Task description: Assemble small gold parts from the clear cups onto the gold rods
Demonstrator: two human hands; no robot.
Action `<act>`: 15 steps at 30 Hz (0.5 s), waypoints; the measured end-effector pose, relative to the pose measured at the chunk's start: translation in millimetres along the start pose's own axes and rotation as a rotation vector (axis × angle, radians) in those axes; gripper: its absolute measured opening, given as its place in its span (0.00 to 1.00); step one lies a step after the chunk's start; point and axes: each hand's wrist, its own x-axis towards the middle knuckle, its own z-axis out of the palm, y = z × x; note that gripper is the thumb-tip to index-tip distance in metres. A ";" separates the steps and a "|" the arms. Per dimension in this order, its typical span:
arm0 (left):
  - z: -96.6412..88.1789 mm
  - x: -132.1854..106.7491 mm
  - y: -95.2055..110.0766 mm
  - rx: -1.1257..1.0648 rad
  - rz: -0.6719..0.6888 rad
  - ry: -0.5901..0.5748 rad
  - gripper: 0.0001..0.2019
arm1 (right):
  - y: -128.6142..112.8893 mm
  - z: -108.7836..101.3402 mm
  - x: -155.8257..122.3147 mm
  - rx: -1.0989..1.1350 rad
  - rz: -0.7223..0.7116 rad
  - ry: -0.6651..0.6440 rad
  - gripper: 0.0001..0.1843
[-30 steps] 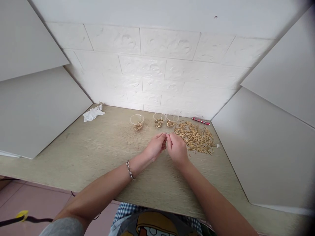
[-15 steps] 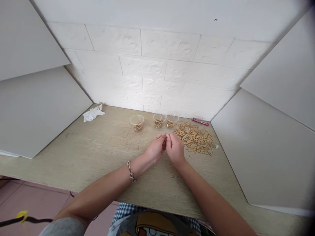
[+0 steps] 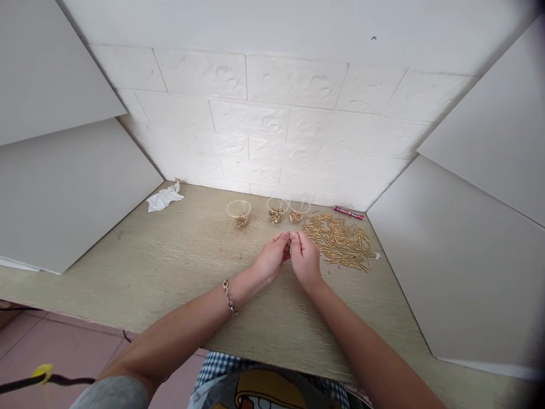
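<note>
My left hand and my right hand meet over the middle of the table, thumbs side by side and fingers curled in. Both are closed in a pinch. Whatever sits between the fingertips is too small and too covered to name. Just right of my right hand lies a spread of thin gold-coloured metal rods. Beyond the hands stand a clear plastic cup and another clear cup, each with small gold pieces in the bottom. A third clear cup with similar pieces stands farther left.
A crumpled white tissue lies at the back left. Against the back wall on the right is a red printed tube or wrapper. Grey panels flank the table on both sides. Brown specks surround the left cup.
My hands have parted very slightly at the thumbs, opening a narrow gap between the fingertips. The view has shifted a little; the cups and rods stay in place.
</note>
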 end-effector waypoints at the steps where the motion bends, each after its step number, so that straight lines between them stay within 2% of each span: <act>1: 0.1 -0.2 0.3 0.000 0.003 -0.001 0.13 | -0.1 -0.6 0.1 0.002 0.001 -0.002 0.15; 10: -0.5 -1.1 0.4 -0.013 -0.007 0.001 0.13 | 0.8 -1.5 -0.1 -0.001 -0.008 0.015 0.15; 15: 0.6 -3.1 1.5 -0.057 -0.036 0.012 0.12 | 3.6 -0.3 0.3 -0.019 -0.066 0.041 0.16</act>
